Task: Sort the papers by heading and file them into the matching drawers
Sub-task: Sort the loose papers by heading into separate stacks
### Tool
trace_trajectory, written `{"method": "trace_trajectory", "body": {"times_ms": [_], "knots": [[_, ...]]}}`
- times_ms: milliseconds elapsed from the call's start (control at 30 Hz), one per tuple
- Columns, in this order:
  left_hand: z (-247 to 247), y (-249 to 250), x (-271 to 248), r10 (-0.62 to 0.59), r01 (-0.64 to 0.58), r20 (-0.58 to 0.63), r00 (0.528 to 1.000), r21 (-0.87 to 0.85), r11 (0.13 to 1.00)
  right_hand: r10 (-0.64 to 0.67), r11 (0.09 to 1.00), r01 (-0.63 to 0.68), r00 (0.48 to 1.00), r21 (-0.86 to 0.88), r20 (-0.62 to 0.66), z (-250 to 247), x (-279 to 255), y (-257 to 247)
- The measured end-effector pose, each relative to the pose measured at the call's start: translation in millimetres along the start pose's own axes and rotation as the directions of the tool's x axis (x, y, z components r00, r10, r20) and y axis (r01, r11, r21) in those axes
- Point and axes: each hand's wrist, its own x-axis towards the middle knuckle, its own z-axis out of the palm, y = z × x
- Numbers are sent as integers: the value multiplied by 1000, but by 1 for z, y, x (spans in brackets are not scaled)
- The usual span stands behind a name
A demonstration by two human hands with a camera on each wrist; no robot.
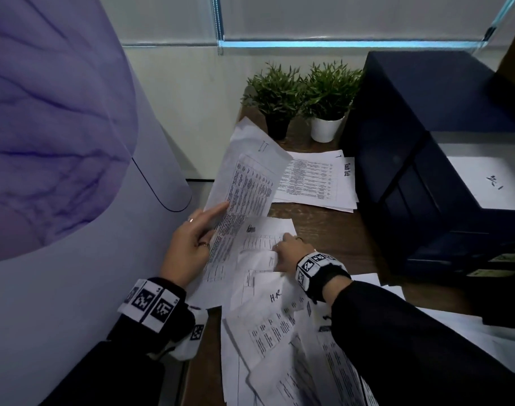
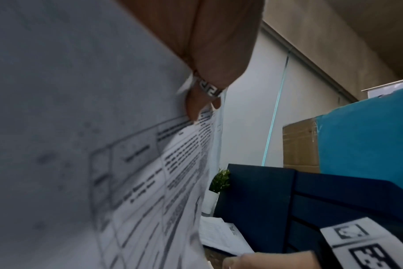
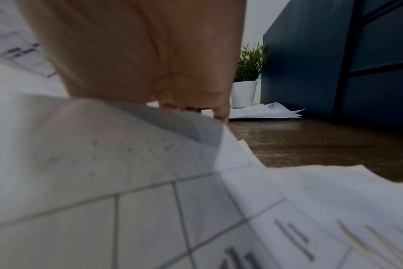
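Note:
My left hand point(image 1: 205, 232) holds a sheaf of printed sheets point(image 1: 244, 183) tilted up off the desk, thumb on the front; a ringed finger point(image 2: 196, 107) presses the paper. My right hand point(image 1: 288, 244) lies on the loose pile with its fingers point(image 3: 221, 111) curled over a raised sheet point(image 1: 257, 259), just below a sheet headed "Admin" point(image 1: 262, 230). A sheet marked "H.R" point(image 1: 275, 297) lies nearer me. A "Task List" stack point(image 1: 318, 180) rests further back. The dark blue drawer unit point(image 1: 411, 159) stands at the right, its top drawer open with a white sheet point(image 1: 479, 180) inside.
Two potted plants, one in a black pot point(image 1: 275, 95) and one in a white pot point(image 1: 328, 92), stand at the back of the wooden desk point(image 1: 323, 227). A large lilac-white curved panel point(image 1: 60, 142) fills the left side. More papers spread toward the front right.

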Motion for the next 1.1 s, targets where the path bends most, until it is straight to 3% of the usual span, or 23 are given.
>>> {"method": "trace_trajectory", "body": {"times_ms": [67,100,133,233,300,367,433,533,567,633,700,733,767,833,867,900,967,1033,1100], "knots": [[-10,-1,4,13,-12,13,1000,-55,998,-27,999,31,987,23,-159,-7,-10,0],[-15,0,6,11,-10,23,1000,-73,997,-51,995,73,959,66,-280,-13,-18,2],[-19,1,9,4,-2,23,1000,-88,996,-71,982,140,897,127,-436,-21,-27,3],[-27,12,14,9,-10,-5,1000,-167,986,-49,906,364,601,218,-798,-54,-59,4],[-33,20,16,41,-50,-45,998,-215,975,-56,875,459,410,152,-910,-80,-78,2],[-40,39,16,56,-63,-35,998,-242,968,-95,879,472,311,67,-946,-110,-95,-1],[-46,59,16,56,-60,-23,998,-252,966,-104,893,448,296,41,-950,-142,-111,-9],[-51,79,18,100,-103,-53,994,-57,993,-72,885,452,369,112,-927,-185,-129,-22],[-52,83,20,123,-124,-66,990,-18,992,-45,875,463,365,140,-930,-197,-134,-27],[-58,93,24,164,-165,-150,975,2,986,44,851,491,282,183,-958,-211,-144,-33],[-62,102,26,168,-193,-247,954,-82,978,157,820,518,204,243,-966,-213,-148,-30],[-63,106,27,160,-208,-269,950,-160,965,196,770,566,231,296,-953,-209,-150,-27],[-63,107,26,142,-217,-272,952,-268,939,215,680,630,318,375,-924,-201,-149,-22],[-60,104,23,69,-174,-212,975,-532,828,170,405,692,585,597,-793,-182,-151,-11],[-55,101,21,42,-136,-170,985,-592,794,120,282,653,703,703,-701,-170,-152,-5],[-48,97,18,4,-89,-141,990,-607,790,67,201,601,779,774,-623,-158,-155,1],[-29,87,9,-99,24,-80,992,-647,762,40,213,516,844,830,-535,-134,-163,13],[-3,76,-6,-229,245,112,967,-661,710,84,292,443,871,848,-484,-110,-171,34],[25,62,-25,-354,488,337,872,-550,678,155,357,359,888,863,-433,-85,-183,66]]}}
